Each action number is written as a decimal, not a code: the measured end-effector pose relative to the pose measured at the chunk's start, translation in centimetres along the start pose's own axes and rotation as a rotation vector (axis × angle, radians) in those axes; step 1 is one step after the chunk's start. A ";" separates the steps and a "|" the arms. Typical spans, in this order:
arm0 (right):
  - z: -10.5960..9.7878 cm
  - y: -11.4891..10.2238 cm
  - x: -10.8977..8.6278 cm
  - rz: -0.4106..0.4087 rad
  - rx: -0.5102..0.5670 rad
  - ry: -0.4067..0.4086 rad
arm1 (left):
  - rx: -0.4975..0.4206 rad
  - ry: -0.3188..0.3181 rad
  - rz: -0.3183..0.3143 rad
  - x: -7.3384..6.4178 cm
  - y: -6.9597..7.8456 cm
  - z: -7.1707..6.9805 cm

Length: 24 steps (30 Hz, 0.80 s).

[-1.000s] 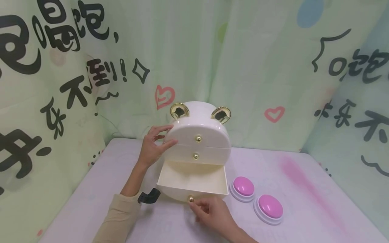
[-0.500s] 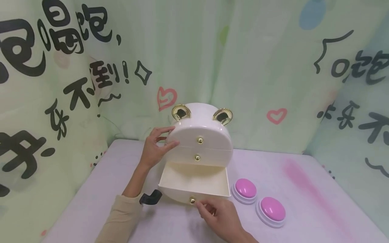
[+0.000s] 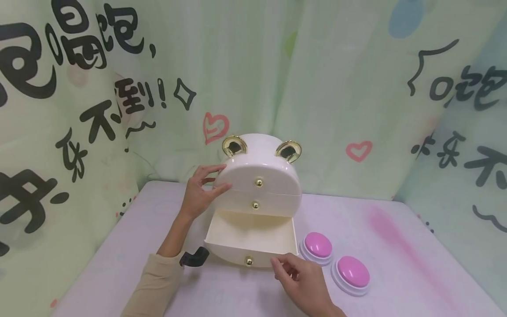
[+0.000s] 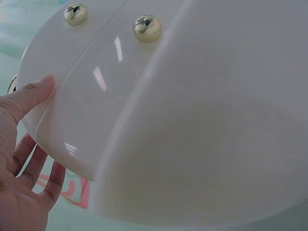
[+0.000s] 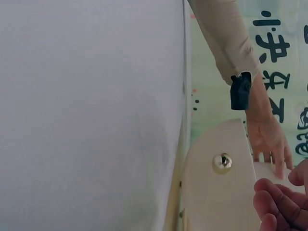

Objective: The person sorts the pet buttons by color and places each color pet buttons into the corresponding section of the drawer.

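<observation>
A glossy white drawer box (image 3: 273, 174) with two gold-rimmed ears stands on the table. Its bottom drawer (image 3: 225, 254) is pulled out, and no objects show inside. My left hand (image 3: 196, 193) grips the box's left side. In the left wrist view its thumb (image 4: 36, 94) presses the front while the other fingers lie along the side. Beside the right part of the drawer front is my right hand (image 3: 303, 281), fingers loosely curled and holding nothing. It is apart from the round gold knob (image 3: 248, 261). Two more gold knobs mark the closed upper drawers.
Two pink push buttons with white bases, a nearer one (image 3: 353, 272) and a farther one (image 3: 318, 245), sit right of the drawer. A pale cloth with a pink smear covers the table (image 3: 396, 264). Printed curtains (image 3: 325, 88) hang behind and at both sides.
My right hand has let go of the bottom drawer's knob and moved right along the drawer front. The left hand keeps its hold on the box, and the drawer stays pulled out.
</observation>
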State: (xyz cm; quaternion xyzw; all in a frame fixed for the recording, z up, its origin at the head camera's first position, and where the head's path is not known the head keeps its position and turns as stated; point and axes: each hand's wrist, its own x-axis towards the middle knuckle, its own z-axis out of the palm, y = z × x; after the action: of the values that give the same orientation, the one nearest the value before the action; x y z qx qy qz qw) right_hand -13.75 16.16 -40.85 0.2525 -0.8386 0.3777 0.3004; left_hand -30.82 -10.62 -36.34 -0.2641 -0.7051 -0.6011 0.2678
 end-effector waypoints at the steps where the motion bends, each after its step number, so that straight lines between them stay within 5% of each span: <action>1: -0.2 0.1 0.0 0.000 -0.007 0.008 | -0.001 0.001 0.000 0.0 0.0 0.0; 10: -2.0 1.4 0.1 0.044 -0.073 0.010 | -0.007 0.000 0.001 -0.3 -0.1 -0.1; 24: -4.4 3.1 0.6 0.003 -0.163 0.043 | 0.004 0.003 0.007 0.0 0.0 0.0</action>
State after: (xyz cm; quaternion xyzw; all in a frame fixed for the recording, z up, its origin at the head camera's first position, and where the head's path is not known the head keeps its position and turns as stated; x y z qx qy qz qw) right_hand -14.79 21.29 -39.63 0.2179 -0.8604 0.3140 0.3372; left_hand -30.81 -10.59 -36.31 -0.2651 -0.7049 -0.5993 0.2715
